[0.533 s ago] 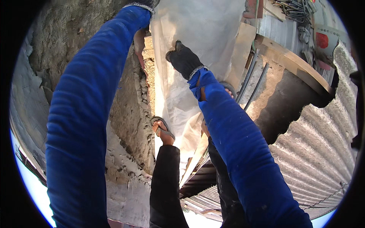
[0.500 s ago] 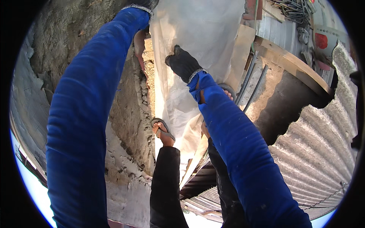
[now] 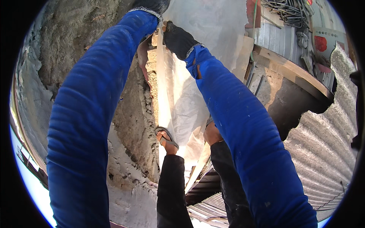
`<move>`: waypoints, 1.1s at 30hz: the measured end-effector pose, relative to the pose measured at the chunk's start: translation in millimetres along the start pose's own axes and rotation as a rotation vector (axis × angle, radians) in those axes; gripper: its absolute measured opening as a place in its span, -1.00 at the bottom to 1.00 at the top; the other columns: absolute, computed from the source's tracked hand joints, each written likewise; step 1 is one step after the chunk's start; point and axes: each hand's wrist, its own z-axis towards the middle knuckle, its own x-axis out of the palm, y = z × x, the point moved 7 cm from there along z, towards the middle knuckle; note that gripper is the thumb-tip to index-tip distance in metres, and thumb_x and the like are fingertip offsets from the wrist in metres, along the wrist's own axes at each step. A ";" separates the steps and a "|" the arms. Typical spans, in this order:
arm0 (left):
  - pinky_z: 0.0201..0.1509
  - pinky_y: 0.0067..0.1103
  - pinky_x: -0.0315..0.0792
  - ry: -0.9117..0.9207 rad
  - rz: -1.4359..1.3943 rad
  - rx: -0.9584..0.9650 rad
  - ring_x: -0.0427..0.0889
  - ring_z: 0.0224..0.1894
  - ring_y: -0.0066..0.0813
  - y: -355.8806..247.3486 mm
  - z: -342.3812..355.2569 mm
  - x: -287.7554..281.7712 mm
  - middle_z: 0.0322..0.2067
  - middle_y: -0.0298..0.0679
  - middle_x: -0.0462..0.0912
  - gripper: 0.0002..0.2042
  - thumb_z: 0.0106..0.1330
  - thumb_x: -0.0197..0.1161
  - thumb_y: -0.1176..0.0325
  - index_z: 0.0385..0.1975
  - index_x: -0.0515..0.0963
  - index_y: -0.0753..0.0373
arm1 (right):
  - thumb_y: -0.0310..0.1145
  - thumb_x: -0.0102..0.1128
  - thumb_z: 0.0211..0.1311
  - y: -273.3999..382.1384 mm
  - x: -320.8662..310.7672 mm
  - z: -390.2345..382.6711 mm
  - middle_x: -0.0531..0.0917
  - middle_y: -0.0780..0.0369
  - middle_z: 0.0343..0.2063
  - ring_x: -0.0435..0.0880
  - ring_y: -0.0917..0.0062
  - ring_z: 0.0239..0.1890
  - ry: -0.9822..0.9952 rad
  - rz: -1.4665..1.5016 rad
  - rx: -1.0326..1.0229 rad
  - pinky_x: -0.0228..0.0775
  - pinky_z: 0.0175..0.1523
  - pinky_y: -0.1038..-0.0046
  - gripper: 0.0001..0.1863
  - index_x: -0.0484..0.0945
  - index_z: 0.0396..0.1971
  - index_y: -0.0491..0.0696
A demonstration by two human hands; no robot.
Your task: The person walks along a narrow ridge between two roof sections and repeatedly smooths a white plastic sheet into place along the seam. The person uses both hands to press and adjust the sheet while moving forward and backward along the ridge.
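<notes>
My left hand [image 3: 151, 5], in a black knitted glove, is at the top edge of the view beside the rough wall top. Its fingers are cut off, so I cannot tell what they hold. My right hand [image 3: 179, 40], gloved the same way, is closed at the left edge of a translucent plastic sheet [image 3: 213, 22]; its fingertips are partly hidden. From that hand a pale, narrow strip of the sheet's edge runs down towards my sandalled left foot [image 3: 167, 141]. Both arms reach far forward in blue sleeves.
Rough masonry [image 3: 129, 114] with a crumbling edge runs along the left. To the right are a curved wooden board [image 3: 292, 70], a dark opening [image 3: 289, 102] and broken corrugated sheeting [image 3: 323, 140]. A bundle of metal rods [image 3: 285, 11] lies at the top right.
My right hand has moved forward and slightly left, closer to my left hand. The left hand has shifted slightly right. The sheet's left edge now stands in a narrow fold.
</notes>
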 end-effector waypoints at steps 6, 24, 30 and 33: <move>-0.17 -0.41 0.44 0.031 -0.242 -0.026 0.58 -0.25 -0.31 8.0 -7.3 6.7 -0.27 -0.11 0.60 -0.68 0.22 0.20 0.27 -0.09 0.49 0.30 | -0.15 0.03 0.38 -26.2 -52.2 -18.2 0.47 0.38 -0.49 0.52 0.58 -0.43 -0.295 0.266 0.018 0.43 -0.30 0.50 -0.73 0.46 -0.22 -0.08; 0.29 -0.35 0.32 0.217 0.413 -0.378 0.41 0.26 -0.17 129.5 -105.4 85.7 0.24 -0.04 0.38 -0.33 0.14 0.33 0.02 0.26 0.31 0.08 | -0.30 0.27 0.24 198.2 -131.6 -375.0 0.65 0.14 -0.19 0.68 0.46 -0.07 0.265 0.182 0.344 0.52 -0.02 0.45 -0.59 0.45 0.03 -0.15; 0.33 -0.35 0.28 0.358 0.318 -0.166 0.37 0.29 -0.11 82.1 -59.8 96.9 0.22 0.00 0.41 -0.32 0.10 0.39 0.08 0.19 0.37 0.28 | -0.34 0.22 0.17 244.1 -126.7 -435.7 0.62 0.12 -0.15 0.58 0.28 -0.02 0.378 0.502 0.679 0.31 0.20 0.19 -0.61 0.49 -0.02 -0.16; 0.30 -0.35 0.30 0.303 0.257 -0.214 0.43 0.24 -0.09 75.0 -38.0 106.8 0.17 0.02 0.47 -0.31 0.06 0.41 0.13 0.17 0.38 0.35 | -0.44 0.25 0.12 228.7 -132.0 -432.7 0.62 0.10 -0.22 0.62 0.27 -0.12 0.269 0.113 0.547 0.39 0.10 0.25 -0.62 0.49 -0.04 -0.19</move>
